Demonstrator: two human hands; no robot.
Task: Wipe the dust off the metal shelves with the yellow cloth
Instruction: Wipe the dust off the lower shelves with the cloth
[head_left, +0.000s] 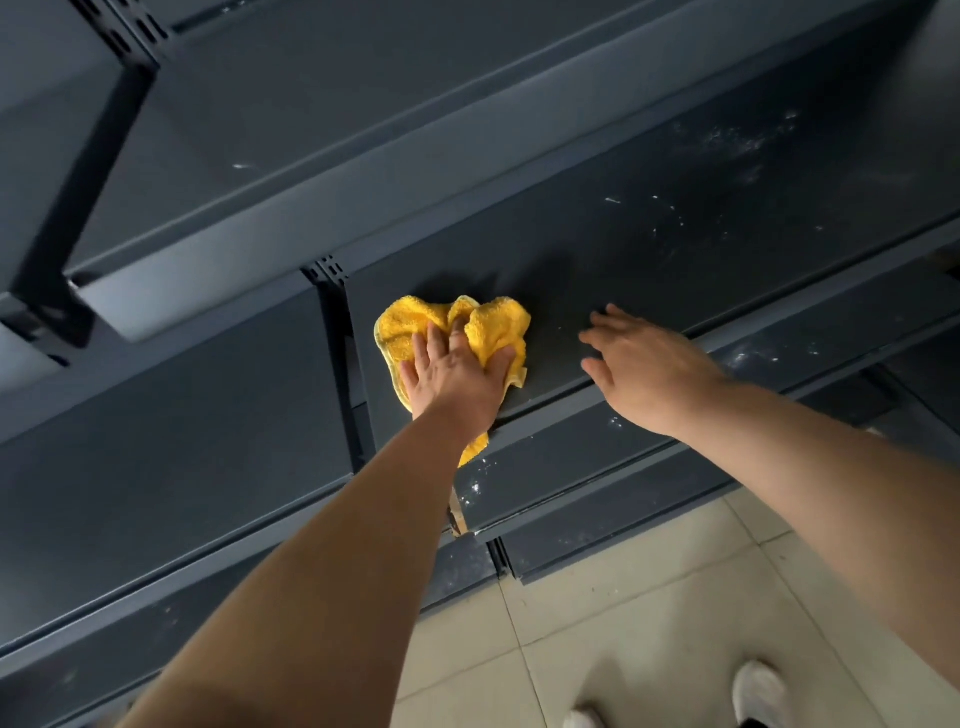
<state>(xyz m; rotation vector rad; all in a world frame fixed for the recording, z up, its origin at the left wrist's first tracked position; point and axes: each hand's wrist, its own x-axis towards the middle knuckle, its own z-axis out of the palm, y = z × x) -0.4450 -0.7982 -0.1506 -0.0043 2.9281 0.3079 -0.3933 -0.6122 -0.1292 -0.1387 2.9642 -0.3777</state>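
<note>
A crumpled yellow cloth (493, 325) lies on a dark metal shelf (675, 249), near the shelf's left end. My left hand (457, 376) presses flat on the cloth with fingers spread and straight. My right hand (644, 364) rests palm down on the shelf's front edge, a hand's width to the right of the cloth, fingers straight and holding nothing. White dust specks and streaks (737, 140) cover the right part of the shelf. A corner of the cloth hangs over the front edge below my left wrist.
Another dark shelf (291, 171) juts out above at the upper left. Lower shelves (597, 467) with white specks sit below. A slotted upright post (332, 280) stands left of the cloth. Beige floor tiles (649, 597) and my white shoes (758, 691) are at the bottom right.
</note>
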